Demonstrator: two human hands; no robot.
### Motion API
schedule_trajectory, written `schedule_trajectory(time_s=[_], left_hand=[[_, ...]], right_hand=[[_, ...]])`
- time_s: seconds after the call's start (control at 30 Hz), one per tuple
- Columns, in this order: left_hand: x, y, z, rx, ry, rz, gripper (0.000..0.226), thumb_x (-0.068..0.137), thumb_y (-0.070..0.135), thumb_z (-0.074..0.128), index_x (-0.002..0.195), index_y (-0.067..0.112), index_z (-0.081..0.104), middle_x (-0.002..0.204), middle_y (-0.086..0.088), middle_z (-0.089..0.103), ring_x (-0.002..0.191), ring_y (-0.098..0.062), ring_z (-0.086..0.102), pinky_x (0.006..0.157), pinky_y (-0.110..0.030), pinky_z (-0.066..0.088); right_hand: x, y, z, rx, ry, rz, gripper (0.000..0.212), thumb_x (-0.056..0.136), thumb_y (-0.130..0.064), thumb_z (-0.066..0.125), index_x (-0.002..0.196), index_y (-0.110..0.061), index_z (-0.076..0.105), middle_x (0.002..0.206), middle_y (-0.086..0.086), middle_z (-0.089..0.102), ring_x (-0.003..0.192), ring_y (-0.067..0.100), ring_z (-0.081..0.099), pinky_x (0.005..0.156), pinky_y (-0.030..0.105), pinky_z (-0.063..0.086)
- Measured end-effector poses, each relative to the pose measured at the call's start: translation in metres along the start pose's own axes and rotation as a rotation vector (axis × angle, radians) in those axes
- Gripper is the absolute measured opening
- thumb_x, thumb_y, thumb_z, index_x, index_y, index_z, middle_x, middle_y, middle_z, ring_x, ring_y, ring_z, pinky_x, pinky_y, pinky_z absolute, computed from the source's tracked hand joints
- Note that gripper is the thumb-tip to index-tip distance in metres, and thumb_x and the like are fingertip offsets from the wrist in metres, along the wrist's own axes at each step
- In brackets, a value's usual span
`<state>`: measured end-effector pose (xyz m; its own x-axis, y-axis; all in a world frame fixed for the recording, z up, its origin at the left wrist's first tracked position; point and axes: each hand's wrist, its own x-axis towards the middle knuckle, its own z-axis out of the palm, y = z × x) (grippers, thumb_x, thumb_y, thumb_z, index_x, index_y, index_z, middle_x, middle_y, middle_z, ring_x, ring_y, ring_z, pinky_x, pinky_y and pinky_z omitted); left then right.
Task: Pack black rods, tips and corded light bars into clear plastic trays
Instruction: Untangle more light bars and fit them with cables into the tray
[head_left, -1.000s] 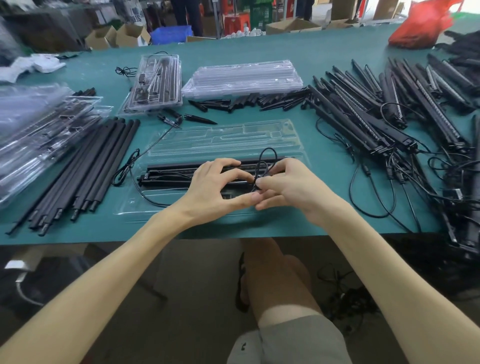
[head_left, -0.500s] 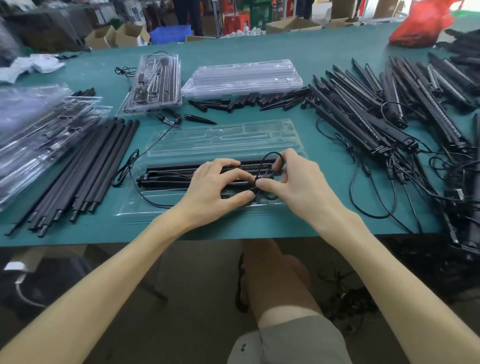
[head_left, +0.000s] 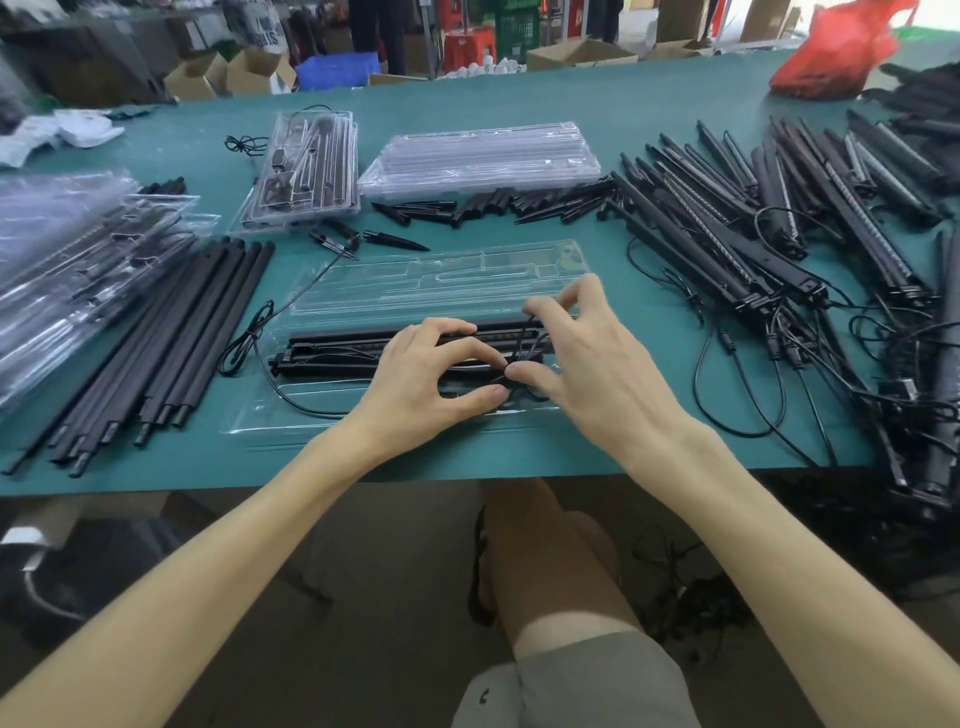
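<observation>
Over on the far left, a heap of packed trays (head_left: 62, 260) lies on the green table (head_left: 649, 119). Just beside it is a bunch of long black rods (head_left: 171, 338). They lie side by side and slant toward the near edge of the table. Further back sits a full tray (head_left: 306, 171) with black parts inside. Next to it is a stack of empty trays (head_left: 478, 156). A row of pointed black tips (head_left: 519, 205) lies in front of that stack.

In the middle, close to the person, a clear tray (head_left: 415, 280) lies open and flat. A black light bar (head_left: 332, 353) lies in its near half and runs from left to right. A loose cord (head_left: 249, 338) curls on the table by the left end of the tray.

The left hand (head_left: 415, 384) rests over the light bar with its fingers bent. Its thumb and first finger pinch a cord loop (head_left: 521, 340) near the right end of the bar. The right hand (head_left: 587, 364) is touching the left one. Its thumb and first finger pinch the same loop, and its other fingers are spread and bent.

On the right, a big pile of light bars (head_left: 779, 223) lies with tangled cords. A red bag (head_left: 831, 52) sits at the far back corner.
</observation>
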<state>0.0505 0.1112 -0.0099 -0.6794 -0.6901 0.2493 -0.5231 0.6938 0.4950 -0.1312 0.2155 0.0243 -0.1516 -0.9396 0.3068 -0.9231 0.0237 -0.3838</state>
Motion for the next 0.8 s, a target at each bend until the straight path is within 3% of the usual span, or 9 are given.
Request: schedule_trajectory(time_s=[0.13, 0.2, 0.3, 0.4, 0.57, 0.73, 0.8], left_hand=[[0.000, 0.000, 0.001, -0.004, 0.010, -0.004, 0.025, 0.084, 0.062, 0.067, 0.107, 0.054, 0.064, 0.137, 0.017, 0.048, 0.132, -0.009, 0.038, 0.116, -0.044, 0.025], [0.000, 0.001, 0.001, -0.007, 0.010, -0.012, 0.024, 0.084, 0.061, 0.068, 0.106, 0.053, 0.064, 0.136, 0.018, 0.047, 0.132, -0.008, 0.037, 0.116, -0.041, 0.024], [0.001, 0.001, 0.001, -0.009, 0.011, -0.015, 0.023, 0.084, 0.060, 0.068, 0.106, 0.054, 0.064, 0.136, 0.018, 0.047, 0.130, -0.006, 0.037, 0.115, -0.039, 0.023], [0.001, 0.002, 0.001, -0.009, 0.010, -0.010, 0.023, 0.084, 0.059, 0.068, 0.106, 0.054, 0.064, 0.136, 0.017, 0.048, 0.130, -0.007, 0.038, 0.116, -0.041, 0.024], [0.002, 0.002, -0.001, -0.019, -0.002, -0.020, 0.025, 0.082, 0.065, 0.065, 0.105, 0.054, 0.065, 0.137, 0.018, 0.048, 0.131, -0.007, 0.038, 0.116, -0.042, 0.024], [0.002, 0.003, -0.002, -0.029, -0.006, -0.025, 0.033, 0.080, 0.071, 0.057, 0.106, 0.052, 0.068, 0.137, 0.017, 0.049, 0.131, -0.008, 0.039, 0.115, -0.042, 0.025], [0.002, 0.003, -0.003, -0.033, -0.007, -0.025, 0.034, 0.081, 0.070, 0.056, 0.106, 0.052, 0.068, 0.138, 0.015, 0.050, 0.131, -0.009, 0.040, 0.115, -0.043, 0.026]], right_hand=[[-0.014, 0.005, 0.004, -0.220, 0.063, -0.061, 0.037, 0.097, -0.044, 0.059, 0.104, -0.009, 0.068, 0.107, 0.007, 0.047, 0.100, 0.023, 0.046, 0.067, 0.027, 0.037], [-0.023, 0.006, 0.007, -0.254, 0.055, -0.060, 0.035, 0.103, -0.040, 0.050, 0.102, -0.011, 0.069, 0.103, 0.005, 0.050, 0.099, 0.022, 0.046, 0.070, 0.029, 0.043], [-0.032, 0.006, 0.007, -0.176, 0.073, -0.027, 0.034, 0.105, -0.036, 0.045, 0.096, -0.010, 0.066, 0.101, 0.005, 0.046, 0.076, 0.021, 0.045, 0.061, 0.038, 0.047], [-0.030, 0.007, 0.002, -0.112, 0.061, 0.008, 0.037, 0.105, -0.038, 0.045, 0.092, -0.010, 0.065, 0.112, 0.006, 0.044, 0.058, 0.021, 0.039, 0.054, 0.034, 0.040], [-0.016, 0.014, -0.004, -0.032, -0.055, 0.024, 0.037, 0.102, -0.043, 0.049, 0.091, -0.015, 0.071, 0.114, -0.002, 0.049, 0.079, 0.027, 0.058, 0.071, 0.039, 0.047], [-0.006, 0.029, -0.014, 0.049, -0.183, -0.039, 0.026, 0.095, -0.045, 0.064, 0.078, -0.027, 0.071, 0.134, -0.019, 0.056, 0.071, -0.008, 0.047, 0.074, 0.029, 0.035], [-0.003, 0.032, -0.014, 0.076, -0.232, -0.040, 0.022, 0.092, -0.043, 0.069, 0.073, -0.031, 0.068, 0.128, -0.022, 0.062, 0.070, -0.018, 0.043, 0.072, 0.028, 0.033]])
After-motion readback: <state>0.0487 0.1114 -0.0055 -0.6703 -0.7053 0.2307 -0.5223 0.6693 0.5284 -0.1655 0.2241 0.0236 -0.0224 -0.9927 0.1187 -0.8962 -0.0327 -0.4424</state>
